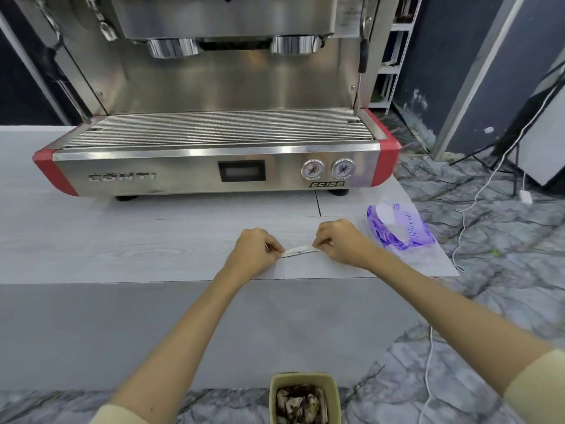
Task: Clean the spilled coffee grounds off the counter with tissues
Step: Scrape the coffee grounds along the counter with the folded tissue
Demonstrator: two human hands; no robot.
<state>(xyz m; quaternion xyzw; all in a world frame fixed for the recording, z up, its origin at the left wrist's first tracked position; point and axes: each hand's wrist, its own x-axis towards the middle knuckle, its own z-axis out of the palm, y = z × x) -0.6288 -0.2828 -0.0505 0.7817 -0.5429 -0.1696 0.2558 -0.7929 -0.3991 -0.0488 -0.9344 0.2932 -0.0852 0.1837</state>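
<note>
So the tissue (298, 250) here is folded down into a skinny white strip, kind of flat and creased, with what looks like a faint darker line running along it, and it's stretched out horizontally between both hands just above the pale wood-grain counter (122, 240). The left hand (255, 250) has one end pinched, fingers curled in tight around it, and the right hand (339, 243) pinches the other end the same way, knuckles up. Can't really make out any loose coffee grounds on the counter from this angle, the surface looks pretty uniform. Just to the right of the right hand there's a purple and white tissue pack (400, 228) lying on the counter near its right edge, top torn open with white showing. Behind the hands sits a big steel espresso machine (214, 169) with red corners, a small dark screen and two round gauges on the front. Down at the bottom, on the floor side near the person, there's a small yellowish-green bin (304, 399) holding crumpled, brown-stained tissues. A white cable (477, 203) snakes over the marbled floor on the right.
</note>
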